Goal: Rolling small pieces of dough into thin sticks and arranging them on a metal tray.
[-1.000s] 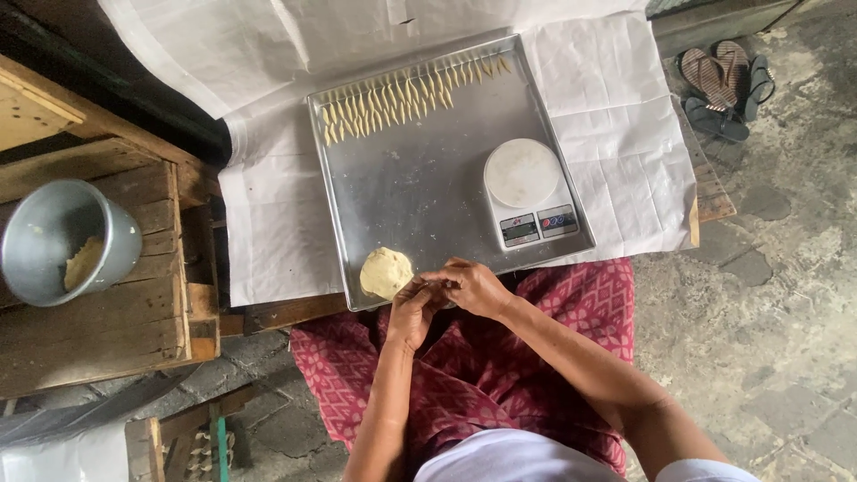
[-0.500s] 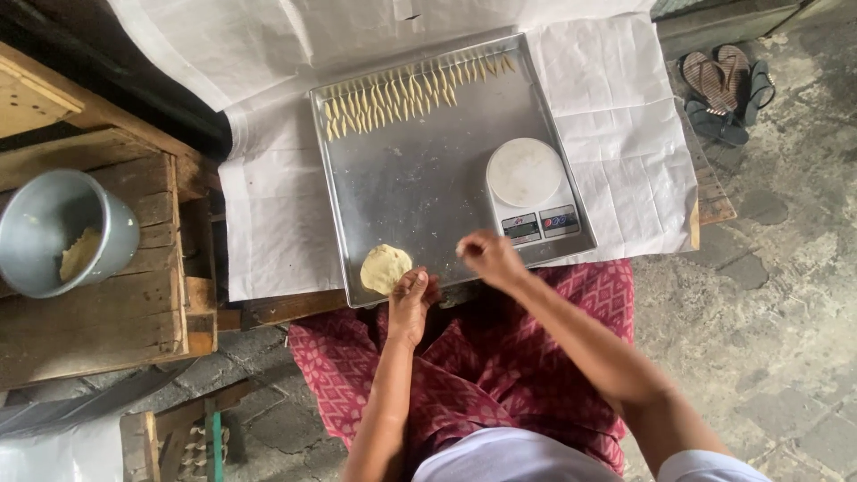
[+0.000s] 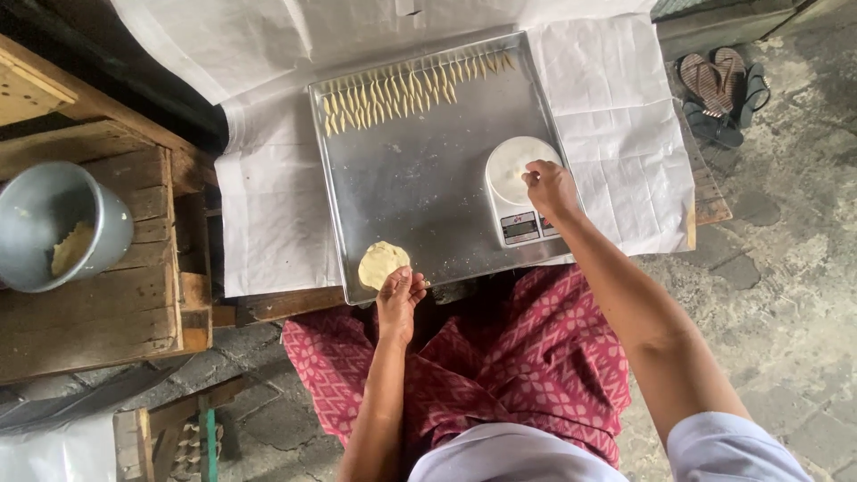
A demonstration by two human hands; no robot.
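**One dough lump, one scale, one tray**

The left hand [image 3: 399, 299] rests loosely curled on the single dough lump [image 3: 382, 263] at the tray's [image 3: 420, 187] near edge. The right hand [image 3: 549, 186], fingers pinched, touches the one scale [image 3: 516, 192]. One row of pastry strips [image 3: 411, 91] lies beyond, over white paper [image 3: 616, 116]; two sandals [image 3: 719, 89] sit on concrete floor.

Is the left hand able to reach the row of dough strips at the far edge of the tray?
Probably yes: the left hand rests by the dough lump, and bare tray lies between it and the strips.
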